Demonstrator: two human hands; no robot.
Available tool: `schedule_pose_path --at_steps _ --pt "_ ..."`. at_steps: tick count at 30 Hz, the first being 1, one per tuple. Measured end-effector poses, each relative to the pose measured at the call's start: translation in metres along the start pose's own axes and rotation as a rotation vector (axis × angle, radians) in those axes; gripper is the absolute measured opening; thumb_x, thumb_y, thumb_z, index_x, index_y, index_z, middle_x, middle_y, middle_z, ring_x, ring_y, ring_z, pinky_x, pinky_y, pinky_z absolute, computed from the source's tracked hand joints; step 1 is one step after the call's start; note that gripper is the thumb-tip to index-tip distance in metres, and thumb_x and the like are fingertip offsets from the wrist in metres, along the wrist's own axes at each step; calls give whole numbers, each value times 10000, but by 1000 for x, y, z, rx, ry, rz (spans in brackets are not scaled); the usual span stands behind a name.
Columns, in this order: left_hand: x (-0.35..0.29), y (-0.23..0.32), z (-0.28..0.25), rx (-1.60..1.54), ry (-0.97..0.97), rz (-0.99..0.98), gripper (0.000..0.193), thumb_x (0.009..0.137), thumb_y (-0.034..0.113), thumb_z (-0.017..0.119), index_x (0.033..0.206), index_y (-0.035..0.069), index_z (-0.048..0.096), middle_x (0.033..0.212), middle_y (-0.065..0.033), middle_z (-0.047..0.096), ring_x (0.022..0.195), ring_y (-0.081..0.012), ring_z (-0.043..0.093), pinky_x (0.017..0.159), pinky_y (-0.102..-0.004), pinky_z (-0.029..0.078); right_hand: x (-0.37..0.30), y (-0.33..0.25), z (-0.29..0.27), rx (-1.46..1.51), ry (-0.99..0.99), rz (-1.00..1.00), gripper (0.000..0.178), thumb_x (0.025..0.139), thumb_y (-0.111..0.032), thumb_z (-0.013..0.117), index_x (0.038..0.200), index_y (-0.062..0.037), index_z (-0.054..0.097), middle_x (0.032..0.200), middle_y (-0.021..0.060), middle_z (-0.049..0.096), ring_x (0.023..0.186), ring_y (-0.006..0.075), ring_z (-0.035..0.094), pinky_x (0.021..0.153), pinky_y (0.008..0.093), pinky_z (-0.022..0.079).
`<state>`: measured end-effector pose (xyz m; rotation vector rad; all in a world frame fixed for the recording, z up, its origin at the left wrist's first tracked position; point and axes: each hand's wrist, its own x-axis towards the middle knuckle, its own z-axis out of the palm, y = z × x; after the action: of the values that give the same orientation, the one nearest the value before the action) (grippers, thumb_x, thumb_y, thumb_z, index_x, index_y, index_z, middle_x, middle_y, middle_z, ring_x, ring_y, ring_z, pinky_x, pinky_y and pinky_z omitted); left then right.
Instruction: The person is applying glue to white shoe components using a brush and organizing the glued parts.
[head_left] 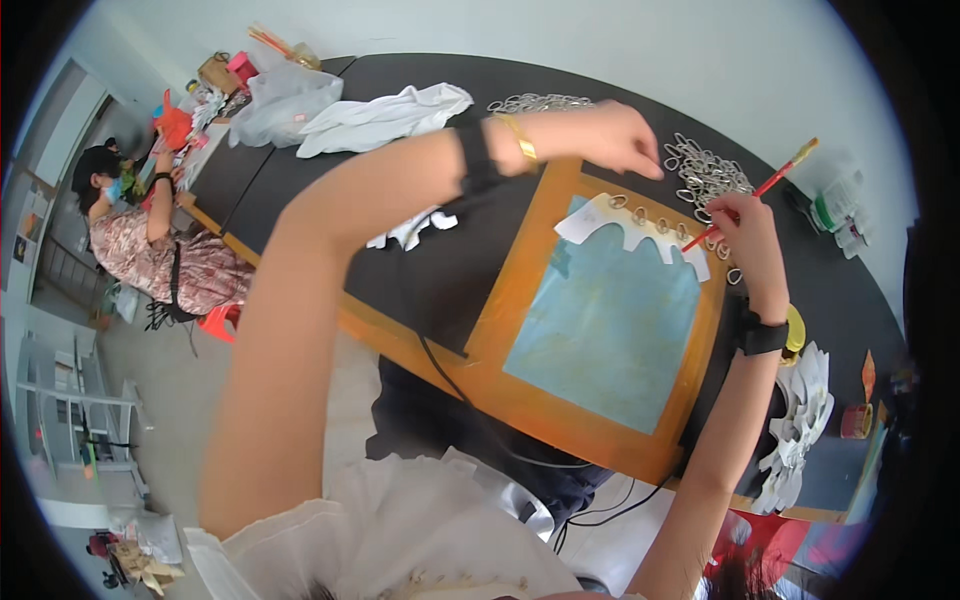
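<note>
My right hand (745, 238) is closed round a thin red paintbrush (778, 178), whose bristly end points up and away. The brush's narrow end reaches down to a white scalloped strip (592, 218). Several metal rings (657, 226) sit along the strip's far edge. Under the strip lies a blue sheet (605, 340) on a board with orange-brown borders (520, 265). Over the board's far edge, my left hand (622, 140) has its fingers pressed together, near a heap of metal rings (705, 170). Whatever it may hold is too small to see.
More rings (540, 103) and a white cloth (385, 118) lie along the dark table's far side, beside a clear plastic bag (285, 105). Stacked white cut pieces (798, 425) and a tape roll (856, 421) are at right. A masked co-worker (150, 235) is at the left.
</note>
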<state>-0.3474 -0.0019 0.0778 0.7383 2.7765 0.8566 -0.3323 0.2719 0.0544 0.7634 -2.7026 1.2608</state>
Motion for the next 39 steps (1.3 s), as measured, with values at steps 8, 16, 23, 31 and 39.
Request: schedule_pose_path --at_steps 8,16,23,31,39 --pt "-211 -87 -65 190 197 -317 389 841 248 774 1160 42 690 968 -94 721 868 -160 680 765 -307 539 -9 -40 -31 15 125 -19 159 924 -9 583 1035 64 671 795 99 677 707 128 669 665 249 524" --pt "-301 -176 -55 215 428 -534 364 806 259 783 1100 54 715 990 -116 726 862 -203 691 780 -328 546 -90 -127 -49 513 114 -466 140 996 -72 534 1078 9 614 821 81 625 644 123 602 579 235 502" --pt "-281 -207 -22 222 599 -499 361 757 290 816 1024 59 745 963 -128 740 888 -264 705 815 -373 550 -142 -173 -44 1001 197 -660 105 999 -151 589 991 -71 522 766 83 515 461 109 430 403 255 474" --pt "-275 -206 6 169 869 -518 274 794 233 784 970 32 724 990 -153 712 894 -261 691 795 -367 538 -197 -203 -54 283 101 -816 155 953 -81 584 1097 -33 554 828 149 637 627 233 641 597 341 588" --pt "-280 -218 1 316 685 -613 349 808 280 773 1028 25 685 970 -149 679 869 -284 657 775 -384 516 -213 -204 -87 480 -339 -410 273 978 -43 514 1235 47 534 749 80 549 633 174 547 590 251 460"
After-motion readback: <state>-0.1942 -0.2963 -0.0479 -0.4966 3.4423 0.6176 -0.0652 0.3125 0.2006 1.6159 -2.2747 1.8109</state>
